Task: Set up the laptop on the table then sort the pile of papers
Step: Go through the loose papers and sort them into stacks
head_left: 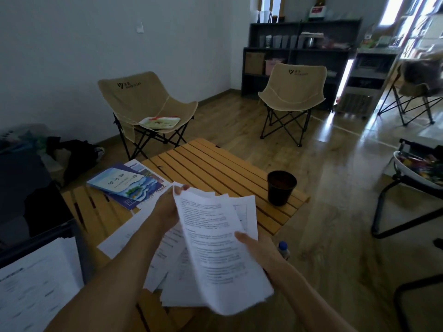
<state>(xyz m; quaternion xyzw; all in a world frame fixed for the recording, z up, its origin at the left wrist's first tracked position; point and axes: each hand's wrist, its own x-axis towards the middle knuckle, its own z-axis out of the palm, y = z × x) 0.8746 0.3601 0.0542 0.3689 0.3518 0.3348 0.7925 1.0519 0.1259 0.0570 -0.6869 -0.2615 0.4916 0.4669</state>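
- The left hand [167, 209] holds a sheaf of printed pages [215, 240] up over the wooden desk [215, 168], its fingers [181, 188] closed on the top corner.
- The right hand [259, 248] grips the right edge of the same pages, thumb pressed on the front sheet.
- More loose papers [134, 236] lie spread on the desk under the hands, and a separate stack [36, 283] sits at the near left.
- Booklets [127, 183] lie at the desk's left edge; a dark cup [281, 186] stands near the right edge.
- No laptop can be made out for certain here.
- The sorting seems underway: best to peel off one sheet at a time, keep the rest pinched firmly, and lay each on its own pile well clear of the cup.
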